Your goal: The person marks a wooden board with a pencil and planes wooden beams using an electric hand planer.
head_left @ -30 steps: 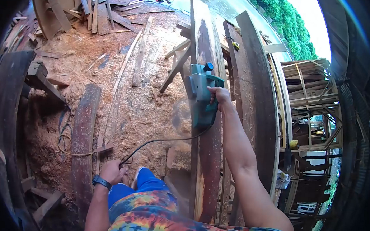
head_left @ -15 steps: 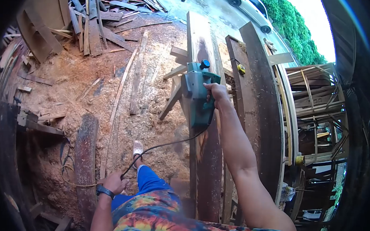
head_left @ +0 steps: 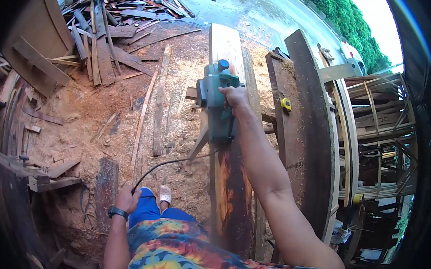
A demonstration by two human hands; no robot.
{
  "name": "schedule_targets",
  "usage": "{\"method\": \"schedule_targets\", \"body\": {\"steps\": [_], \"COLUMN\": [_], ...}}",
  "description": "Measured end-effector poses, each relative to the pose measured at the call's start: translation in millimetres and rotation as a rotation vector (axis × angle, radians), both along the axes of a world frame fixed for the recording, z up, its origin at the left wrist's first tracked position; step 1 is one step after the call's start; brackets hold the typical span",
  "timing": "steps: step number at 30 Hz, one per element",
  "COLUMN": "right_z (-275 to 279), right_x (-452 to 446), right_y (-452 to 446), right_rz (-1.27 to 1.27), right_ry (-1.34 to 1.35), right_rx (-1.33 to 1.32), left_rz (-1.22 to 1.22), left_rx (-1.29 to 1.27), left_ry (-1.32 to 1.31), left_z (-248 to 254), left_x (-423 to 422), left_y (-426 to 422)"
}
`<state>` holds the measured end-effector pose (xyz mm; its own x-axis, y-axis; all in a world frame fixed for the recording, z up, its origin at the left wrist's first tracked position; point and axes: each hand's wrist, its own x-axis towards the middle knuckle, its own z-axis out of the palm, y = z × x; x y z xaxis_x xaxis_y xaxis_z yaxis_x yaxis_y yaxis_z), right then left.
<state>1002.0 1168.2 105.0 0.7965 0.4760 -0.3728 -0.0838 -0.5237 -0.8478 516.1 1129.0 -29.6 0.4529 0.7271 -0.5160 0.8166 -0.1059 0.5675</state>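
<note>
A green electric planer [head_left: 220,108] with a blue front knob rests on a long plank [head_left: 233,203]. My right hand [head_left: 236,97] is closed around the planer's handle, arm stretched forward. Behind the tool the plank's surface is dark brown with an orange-brown patch; its far end is pale. The planer's black power cord [head_left: 167,162] runs back toward me in a curve. Low on the left, my left hand [head_left: 127,199], with a watch at the wrist, is closed around that cord. The underside of the planer is hidden against the wood.
Right of the plank lie more thick boards [head_left: 313,134], one bearing a yellow tape measure [head_left: 285,105]. Shavings [head_left: 90,108] cover the floor. A scrap wood pile [head_left: 134,13] is at the far left, a rack of timber [head_left: 372,118] at the right. A wooden support leg [head_left: 199,142] juts out beside the plank.
The planer and my right hand have moved forward along the plank, toward its far end. My left hand, still on the cord, has shifted slightly forward. The car outside has moved right.
</note>
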Motion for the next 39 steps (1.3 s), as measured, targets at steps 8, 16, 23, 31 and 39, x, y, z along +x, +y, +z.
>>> {"method": "schedule_targets", "body": {"steps": [8,16,23,31,39], "right_z": [4,3,-3,-4,-13], "right_x": [40,92,153,221,285], "right_y": [61,130,208,297,368], "right_rz": [-0.015,-0.018,-0.043,-0.015,0.107], "right_ry": [-0.052,-0.069,-0.095,-0.16,-0.033], "right_rx": [-0.014,-0.015,-0.031,-0.014,0.278], "left_rz": [0.015,-0.049,-0.033,-0.035,-0.017], "left_rx": [-0.051,-0.109,-0.175,-0.285,-0.244], "left_ry": [-0.135,-0.203,-0.261,-0.305,-0.27], "left_z": [17,-28,-35,-16,-40], "left_x": [88,143,204,238,205], "left_y": [59,107,182,240,258]}}
